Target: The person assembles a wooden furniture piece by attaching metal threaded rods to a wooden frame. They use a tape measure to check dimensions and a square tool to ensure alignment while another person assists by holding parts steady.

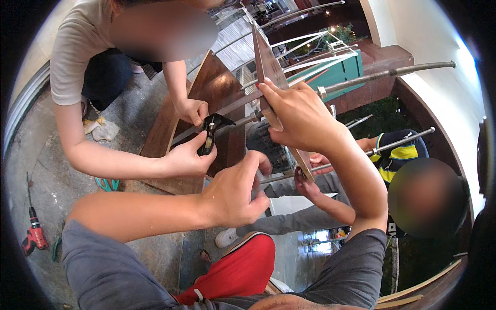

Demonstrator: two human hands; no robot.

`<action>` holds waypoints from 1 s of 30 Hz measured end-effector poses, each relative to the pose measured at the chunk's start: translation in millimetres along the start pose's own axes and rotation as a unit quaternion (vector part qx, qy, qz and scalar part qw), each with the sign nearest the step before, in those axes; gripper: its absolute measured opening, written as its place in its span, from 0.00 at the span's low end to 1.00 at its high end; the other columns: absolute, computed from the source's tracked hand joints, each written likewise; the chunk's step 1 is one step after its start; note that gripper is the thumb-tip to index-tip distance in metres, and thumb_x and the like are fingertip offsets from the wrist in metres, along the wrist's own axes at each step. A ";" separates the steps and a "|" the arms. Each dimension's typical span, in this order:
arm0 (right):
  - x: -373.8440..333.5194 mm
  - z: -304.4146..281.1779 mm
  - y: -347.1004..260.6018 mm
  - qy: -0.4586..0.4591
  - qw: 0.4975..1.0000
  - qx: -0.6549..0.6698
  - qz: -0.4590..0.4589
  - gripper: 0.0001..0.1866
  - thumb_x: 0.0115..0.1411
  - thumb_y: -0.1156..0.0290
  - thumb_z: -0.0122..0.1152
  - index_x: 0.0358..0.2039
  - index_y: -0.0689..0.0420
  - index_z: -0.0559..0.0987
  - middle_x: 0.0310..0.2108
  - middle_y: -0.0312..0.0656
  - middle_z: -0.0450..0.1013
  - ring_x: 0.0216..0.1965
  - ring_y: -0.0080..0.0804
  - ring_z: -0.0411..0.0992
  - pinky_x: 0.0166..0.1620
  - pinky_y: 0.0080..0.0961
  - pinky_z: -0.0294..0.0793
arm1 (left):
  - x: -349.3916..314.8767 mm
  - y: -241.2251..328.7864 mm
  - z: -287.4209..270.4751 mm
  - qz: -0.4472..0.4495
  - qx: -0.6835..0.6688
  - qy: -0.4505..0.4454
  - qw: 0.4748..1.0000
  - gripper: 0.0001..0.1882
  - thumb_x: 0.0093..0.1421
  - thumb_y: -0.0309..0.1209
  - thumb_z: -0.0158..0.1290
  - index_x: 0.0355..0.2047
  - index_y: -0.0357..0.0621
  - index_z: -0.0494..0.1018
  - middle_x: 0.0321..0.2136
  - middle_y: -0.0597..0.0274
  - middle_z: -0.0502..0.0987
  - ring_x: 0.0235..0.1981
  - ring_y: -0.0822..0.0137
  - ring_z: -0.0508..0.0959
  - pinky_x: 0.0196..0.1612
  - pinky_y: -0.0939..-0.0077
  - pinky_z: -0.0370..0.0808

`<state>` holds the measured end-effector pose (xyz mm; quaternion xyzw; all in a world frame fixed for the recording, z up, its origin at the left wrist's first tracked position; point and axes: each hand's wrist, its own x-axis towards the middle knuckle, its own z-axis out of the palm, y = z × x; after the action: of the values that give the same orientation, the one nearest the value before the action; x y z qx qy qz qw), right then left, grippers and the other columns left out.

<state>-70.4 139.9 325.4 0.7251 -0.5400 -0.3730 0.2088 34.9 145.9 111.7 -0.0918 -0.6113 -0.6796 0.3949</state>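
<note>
My right hand (302,111) grips the edge of a narrow brown plank (264,54), which stands tilted across a row of metal rods. My left hand (232,188) hovers nearer me, its fingers curled but apart from the thumb, with nothing visible between them. Just beyond it, a co-worker at the upper left holds a black tool head (211,132) with a small window, against a flat metal strip (240,103). At the plank's lower end are the hands of a second co-worker (309,183) on the right. A threaded rod (387,76) with a nut extends rightward past my right hand.
Brown boards (212,77) stand behind the metal strip. Another long rod (403,142) crosses near the right co-worker. A red cordless drill (35,232), a white cloth (102,129) and a teal-handled tool (107,184) lie on the grey floor. A green panel (338,75) is beyond.
</note>
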 end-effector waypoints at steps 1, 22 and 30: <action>1.7 -0.4 1.4 0.000 1.000 -0.003 -0.002 0.39 0.46 0.68 0.69 0.57 0.76 0.71 0.55 0.65 0.75 0.42 0.51 0.81 0.50 0.43 0.75 | -1.5 3.4 -3.4 0.008 0.022 -0.007 1.000 0.43 0.55 0.21 0.56 0.68 0.28 0.49 0.58 0.36 0.67 0.41 0.57 0.82 0.39 0.66 0.79; -1.1 1.8 1.2 -0.006 1.000 0.003 0.001 0.41 0.44 0.67 0.71 0.58 0.75 0.72 0.56 0.65 0.75 0.41 0.49 0.82 0.49 0.42 0.75 | 28.4 -12.3 -5.5 -0.029 0.091 0.136 0.986 0.32 0.61 0.20 0.52 0.65 0.27 0.56 0.44 0.38 0.78 0.35 0.51 0.83 0.36 0.60 0.80; 2.4 -5.0 -2.8 -0.041 0.998 0.013 0.038 0.44 0.43 0.67 0.73 0.61 0.72 0.69 0.59 0.61 0.74 0.46 0.50 0.80 0.53 0.42 0.72 | 72.0 -26.4 -13.7 -0.023 0.105 0.170 0.980 0.10 0.65 0.24 0.51 0.43 0.29 0.70 0.27 0.29 0.78 0.35 0.28 0.79 0.42 0.39 0.76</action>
<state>-64.5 138.1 325.8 0.6911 -0.5797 -0.3871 0.1909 -25.7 101.4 132.1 0.0815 -0.6048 -0.6266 0.4848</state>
